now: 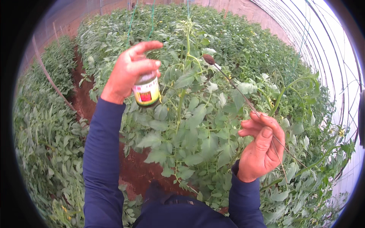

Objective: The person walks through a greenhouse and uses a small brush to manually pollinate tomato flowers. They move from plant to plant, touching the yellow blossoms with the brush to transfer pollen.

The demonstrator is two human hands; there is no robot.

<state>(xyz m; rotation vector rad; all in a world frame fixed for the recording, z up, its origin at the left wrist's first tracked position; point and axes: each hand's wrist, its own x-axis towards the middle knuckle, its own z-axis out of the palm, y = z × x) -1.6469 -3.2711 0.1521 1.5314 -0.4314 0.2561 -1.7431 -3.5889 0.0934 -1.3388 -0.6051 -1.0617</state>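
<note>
My left hand [128, 69] grips a small glass jar [146, 90] near its top, with the forefinger stretched out to the right. The jar bears a white, yellow and red label; its mouth is hidden by my fingers. In my right hand [263, 142], a thin twin-stemmed wire or stick [236, 87] is pinched between thumb and fingers. A dark brown, sponge-like tip [209, 59] caps its upper end, close to the stem of a tomato plant [180, 107]. Leaves of that plant fill the space between my hands.
Dense rows of tomato plants [114, 28] surround me, some with yellow flowers. Green support strings [152, 20] hang from above. A slanted pole [51, 77] stands at left beside a bare soil path [81, 97]. Curved greenhouse ribs and plastic film [322, 31] rise on the right.
</note>
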